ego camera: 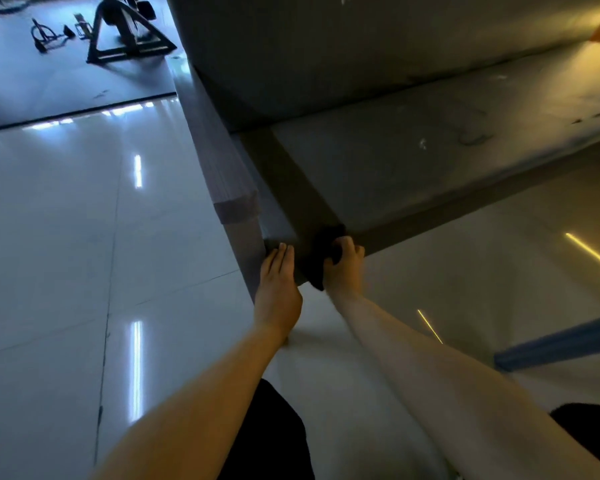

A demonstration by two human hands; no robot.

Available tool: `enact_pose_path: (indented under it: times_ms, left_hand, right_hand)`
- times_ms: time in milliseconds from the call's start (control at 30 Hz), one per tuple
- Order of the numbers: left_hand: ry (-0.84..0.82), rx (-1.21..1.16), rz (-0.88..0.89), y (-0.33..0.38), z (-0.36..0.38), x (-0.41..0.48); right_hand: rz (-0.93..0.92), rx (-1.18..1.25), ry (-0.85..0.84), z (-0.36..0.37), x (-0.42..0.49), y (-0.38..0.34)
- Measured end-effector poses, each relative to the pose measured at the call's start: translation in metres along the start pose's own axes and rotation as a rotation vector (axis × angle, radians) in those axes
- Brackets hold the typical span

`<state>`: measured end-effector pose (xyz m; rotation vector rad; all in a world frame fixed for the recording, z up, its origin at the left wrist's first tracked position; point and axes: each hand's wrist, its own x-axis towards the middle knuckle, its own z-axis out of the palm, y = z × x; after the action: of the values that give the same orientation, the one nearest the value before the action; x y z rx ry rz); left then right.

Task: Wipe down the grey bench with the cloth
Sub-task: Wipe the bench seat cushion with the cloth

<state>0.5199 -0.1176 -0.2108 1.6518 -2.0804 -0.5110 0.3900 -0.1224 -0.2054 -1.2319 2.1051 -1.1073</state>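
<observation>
Right hand (344, 270) fingers (347, 244): curled tight, gripping the dark cloth (321, 261).
Left hand (278, 291) fingers (285, 253): straight, pressed together, flat against the front corner.
Cloth: bunched on the near corner edge of the grey worktop (378, 174), hanging down its front.
Hands: side by side, not touching.
Left of worktop: wooden side panel (222, 161).
Below: glossy tiled floor (84, 237).

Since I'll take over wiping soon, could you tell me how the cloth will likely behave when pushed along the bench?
The cloth is probably floppy: it bunches in the right hand and hangs over the bench corner. Likely light, as curled fingers alone hold it. On that smooth-looking surface it should slide, perhaps crumpling.
</observation>
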Motion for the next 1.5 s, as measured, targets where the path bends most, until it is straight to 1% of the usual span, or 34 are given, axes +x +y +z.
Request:
enact_pose_path:
  times_ms: [133,167,200,267,300,333,367,433,467,500,533,600,667,700,733,767,800,867,967,1033,1100,1167,1200,1233,1267,1333,1367,1400,1500]
  left_hand:
    - [-0.048,-0.101,-0.011,-0.004,-0.007,0.001]
    - [-0.059,-0.123,-0.019,-0.006,-0.009,0.001]
    - [-0.062,-0.144,-0.028,-0.007,-0.012,0.001]
    - [-0.044,-0.176,-0.052,-0.005,-0.016,0.000]
    - [-0.031,-0.180,-0.062,-0.003,-0.017,-0.001]
    - [-0.024,-0.171,-0.065,-0.002,-0.018,-0.001]
    - [-0.014,-0.143,-0.055,0.000,-0.018,-0.001]
    - [0.021,-0.061,0.015,0.002,-0.015,0.004]
    - [0.034,-0.034,0.068,0.005,-0.013,0.007]
    - [0.036,-0.024,0.127,0.010,-0.007,0.011]
    - [0.029,-0.025,0.183,0.019,-0.001,0.016]
    - [-0.026,-0.027,0.241,0.042,0.014,0.029]
    - [-0.079,-0.043,0.255,0.066,0.030,0.045]
    - [-0.093,-0.059,0.260,0.076,0.036,0.053]
    - [-0.108,-0.075,0.260,0.084,0.042,0.061]
    - [-0.126,-0.095,0.251,0.090,0.048,0.069]
    - [-0.140,-0.119,0.233,0.093,0.051,0.076]
    - [-0.133,-0.128,0.209,0.095,0.060,0.087]
    - [-0.102,0.061,0.211,0.097,0.074,0.094]
    - [-0.096,0.173,0.200,0.100,0.083,0.093]
    - [-0.089,0.226,0.191,0.103,0.087,0.093]
    - [-0.081,0.255,0.188,0.105,0.087,0.095]
    - [-0.082,0.259,0.186,0.105,0.086,0.096]
    - [-0.088,0.254,0.183,0.105,0.085,0.095]
    - [-0.098,0.239,0.176,0.106,0.084,0.094]
    - [-0.137,0.227,0.150,0.110,0.079,0.096]
    - [-0.153,0.253,0.141,0.112,0.076,0.099]
    - [-0.164,0.282,0.136,0.115,0.073,0.103]
    - [-0.167,0.290,0.141,0.124,0.069,0.114]
  right_hand:
    - [-0.050,0.136,-0.086,0.040,-0.038,-0.002]
    - [-0.092,0.126,-0.135,0.045,-0.040,0.000]
    - [-0.167,0.061,-0.140,0.043,-0.043,0.000]
    - [-0.232,0.125,-0.120,0.040,-0.043,0.001]
    - [-0.342,0.126,-0.168,0.036,-0.043,0.002]
    - [-0.370,0.101,-0.166,0.033,-0.044,0.000]
    - [-0.342,0.110,-0.143,0.029,-0.042,0.001]
    - [-0.340,0.007,0.019,0.023,-0.027,0.008]
    - [-0.410,-0.110,0.050,0.017,-0.017,0.015]
    - [-0.437,-0.210,0.071,0.013,-0.007,0.022]
    - [-0.422,-0.251,0.099,0.008,0.006,0.032]
    - [-0.427,-0.266,0.099,-0.010,0.024,0.043]
    - [-0.434,-0.311,0.046,-0.026,0.039,0.050]
    - [-0.407,-0.338,-0.004,-0.030,0.043,0.053]
    - [-0.389,-0.335,-0.013,-0.032,0.047,0.057]
    - [-0.355,-0.282,-0.012,-0.032,0.052,0.060]
    - [-0.338,-0.208,0.035,-0.033,0.054,0.063]
    - [-0.244,-0.123,0.113,-0.045,0.064,0.071]
    - [-0.033,-0.044,0.185,-0.082,0.097,0.082]
    - [0.064,-0.033,0.205,-0.105,0.118,0.091]
    - [0.147,0.025,0.237,-0.118,0.133,0.096]
    - [0.192,0.068,0.268,-0.119,0.134,0.094]
    - [0.173,0.090,0.280,-0.113,0.129,0.091]
    - [0.115,0.113,0.284,-0.106,0.120,0.087]
    - [0.010,0.119,0.271,-0.097,0.109,0.081]
    - [-0.254,0.050,0.184,-0.078,0.088,0.072]
    - [-0.340,0.026,0.149,-0.072,0.084,0.072]
    - [-0.378,0.024,0.129,-0.070,0.084,0.071]
    - [-0.392,0.017,0.121,-0.077,0.096,0.079]
